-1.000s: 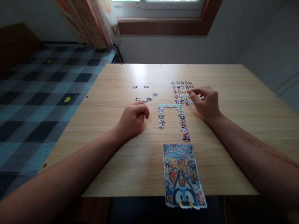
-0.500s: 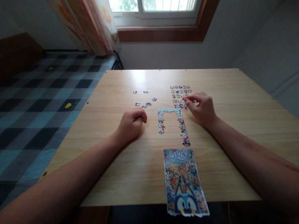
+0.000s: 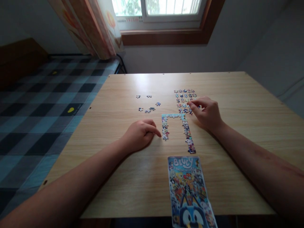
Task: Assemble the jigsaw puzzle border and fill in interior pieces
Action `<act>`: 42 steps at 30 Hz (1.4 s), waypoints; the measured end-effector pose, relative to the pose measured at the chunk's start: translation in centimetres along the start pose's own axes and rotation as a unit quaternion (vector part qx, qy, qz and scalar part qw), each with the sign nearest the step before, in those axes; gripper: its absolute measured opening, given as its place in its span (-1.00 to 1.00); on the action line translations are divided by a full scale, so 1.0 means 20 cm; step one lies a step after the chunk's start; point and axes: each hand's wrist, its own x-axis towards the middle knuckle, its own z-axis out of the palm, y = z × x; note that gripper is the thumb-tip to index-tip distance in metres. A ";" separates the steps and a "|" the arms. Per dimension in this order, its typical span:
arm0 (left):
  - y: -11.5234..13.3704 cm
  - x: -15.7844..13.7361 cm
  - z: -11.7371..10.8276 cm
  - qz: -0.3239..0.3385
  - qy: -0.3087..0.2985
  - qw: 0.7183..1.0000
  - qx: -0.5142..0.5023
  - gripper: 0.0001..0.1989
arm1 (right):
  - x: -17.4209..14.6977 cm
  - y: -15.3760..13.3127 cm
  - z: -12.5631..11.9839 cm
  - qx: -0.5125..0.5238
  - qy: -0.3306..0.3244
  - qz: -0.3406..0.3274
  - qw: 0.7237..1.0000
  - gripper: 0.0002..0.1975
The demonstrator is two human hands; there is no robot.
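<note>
A partly joined jigsaw puzzle (image 3: pixel 164 128) lies on the table as a three-sided border, with a top row and two side strips. My left hand (image 3: pixel 140 134) rests beside it, index finger stretched toward the lower end of the left strip and the other fingers curled; it holds nothing. Over the right side of the rows of loose puzzle pieces (image 3: pixel 181 95), my right hand (image 3: pixel 207 111) has thumb and index finger pinched together. Whatever is between those fingertips is too small to make out. Below the border lies a Bluey picture sheet (image 3: pixel 190 186).
Several scattered puzzle pieces (image 3: pixel 147 110) lie beyond my left hand on the wooden table (image 3: pixel 114 196). A bed with a checked cover (image 3: pixel 78 85) stands to the left. A curtain (image 3: pixel 95 28) and a window (image 3: pixel 171 9) are at the back.
My left hand has moved right toward the puzzle's left strip, and its index finger has stretched out from a curl. The right hand stays pinched over the loose pieces. The view has tilted slightly.
</note>
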 end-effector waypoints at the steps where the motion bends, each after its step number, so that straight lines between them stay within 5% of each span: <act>1: 0.00 0.00 0.00 0.003 -0.004 1.000 0.007 -0.62 | 0.00 0.00 0.00 -0.001 -0.002 0.004 1.000 -0.85; 18: 0.01 0.01 0.00 0.007 -0.024 0.999 0.024 -0.64 | 0.00 0.00 -0.01 -0.016 -0.010 0.022 1.000 -0.83; 24: 0.00 0.01 0.00 0.006 0.012 1.000 0.001 -0.66 | 0.00 0.00 -0.01 -0.020 -0.010 0.017 1.000 -0.84; 30: 0.01 0.01 -0.02 0.025 0.105 0.994 -0.015 -0.71 | 0.00 0.01 -0.01 -0.004 0.011 0.022 1.000 -0.84; 35: -0.04 -0.01 -0.20 0.031 0.261 0.959 0.108 -0.75 | 0.00 0.02 -0.01 0.027 0.032 0.072 0.997 -0.80; 39: -0.21 -0.04 -0.36 -0.066 0.403 0.899 0.155 -0.75 | 0.00 0.03 0.00 0.038 0.044 0.080 0.995 -0.78; 42: -0.37 -0.04 -0.38 -0.156 0.422 0.882 0.140 -0.80 | 0.00 0.03 0.00 0.040 0.048 0.079 0.995 -0.78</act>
